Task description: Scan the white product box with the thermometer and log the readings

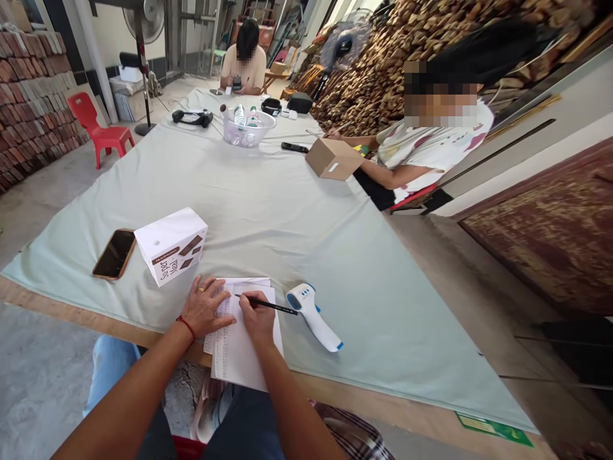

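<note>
My right hand (257,319) is closed around a black pen (278,308), its tip against a sheet of paper (239,358) with handwriting down the left side. Flat on the paper's left part lies my left hand (205,306), fingers spread, a ring on one finger and a red string at the wrist. More paper shows underneath the top sheet, which hangs over the table's near edge. To the right of the pen is a white and blue infrared thermometer (313,319). A white box (175,243) with brown print stands beyond my left hand, beside a phone (115,254).
A pale cloth covers the long table (230,191). Farther off are a clear bowl of bottles (249,133), a black headset (192,118) and a cardboard box (334,158). One person sits at the right side, another at the far end. A red chair (100,131) stands left.
</note>
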Available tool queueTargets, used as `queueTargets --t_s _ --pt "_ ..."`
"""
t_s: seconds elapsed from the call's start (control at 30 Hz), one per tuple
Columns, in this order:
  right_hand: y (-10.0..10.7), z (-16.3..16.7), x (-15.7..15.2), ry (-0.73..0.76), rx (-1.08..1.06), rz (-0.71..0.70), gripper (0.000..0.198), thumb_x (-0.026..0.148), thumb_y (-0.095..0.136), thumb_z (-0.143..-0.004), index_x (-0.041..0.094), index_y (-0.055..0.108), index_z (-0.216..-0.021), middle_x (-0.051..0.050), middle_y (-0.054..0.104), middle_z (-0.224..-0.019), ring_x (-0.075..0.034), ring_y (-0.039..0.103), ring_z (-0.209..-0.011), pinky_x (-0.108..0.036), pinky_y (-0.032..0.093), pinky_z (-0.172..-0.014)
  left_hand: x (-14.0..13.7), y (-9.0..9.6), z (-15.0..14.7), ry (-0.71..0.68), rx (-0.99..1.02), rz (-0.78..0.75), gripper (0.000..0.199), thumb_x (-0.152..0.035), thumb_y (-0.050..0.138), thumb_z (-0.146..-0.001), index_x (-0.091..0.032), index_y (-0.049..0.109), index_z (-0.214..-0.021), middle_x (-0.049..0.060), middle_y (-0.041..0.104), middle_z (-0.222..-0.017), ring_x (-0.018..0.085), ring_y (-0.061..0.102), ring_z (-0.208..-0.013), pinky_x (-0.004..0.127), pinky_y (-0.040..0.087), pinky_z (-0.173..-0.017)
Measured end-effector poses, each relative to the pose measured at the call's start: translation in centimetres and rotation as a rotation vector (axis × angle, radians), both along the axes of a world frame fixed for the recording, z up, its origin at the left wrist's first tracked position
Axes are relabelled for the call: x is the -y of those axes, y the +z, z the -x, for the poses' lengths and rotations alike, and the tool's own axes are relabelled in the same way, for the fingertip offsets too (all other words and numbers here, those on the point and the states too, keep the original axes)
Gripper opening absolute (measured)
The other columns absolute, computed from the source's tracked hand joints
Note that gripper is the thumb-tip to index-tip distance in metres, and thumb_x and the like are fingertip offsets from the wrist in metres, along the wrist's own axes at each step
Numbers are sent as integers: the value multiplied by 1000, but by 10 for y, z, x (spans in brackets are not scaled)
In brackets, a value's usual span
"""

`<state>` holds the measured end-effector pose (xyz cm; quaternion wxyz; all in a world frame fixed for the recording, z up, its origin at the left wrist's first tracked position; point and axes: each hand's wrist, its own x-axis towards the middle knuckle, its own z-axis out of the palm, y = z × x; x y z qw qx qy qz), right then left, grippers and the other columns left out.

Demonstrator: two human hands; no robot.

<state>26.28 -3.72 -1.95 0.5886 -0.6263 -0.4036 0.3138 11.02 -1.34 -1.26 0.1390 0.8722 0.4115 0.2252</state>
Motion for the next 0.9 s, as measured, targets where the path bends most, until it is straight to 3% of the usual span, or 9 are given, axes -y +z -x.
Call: queueTargets --t_s 0.9 --pt "-20 -5 -2 64 112 -53 13 33 57 -72 20 57 -70 1 59 -63 -16 54 -62 -31 45 -64 3 3 -1 9 -62 -20 52 -52 74 -71 -25 62 -113 9 53 -136 33 42 -128 58 22 -113"
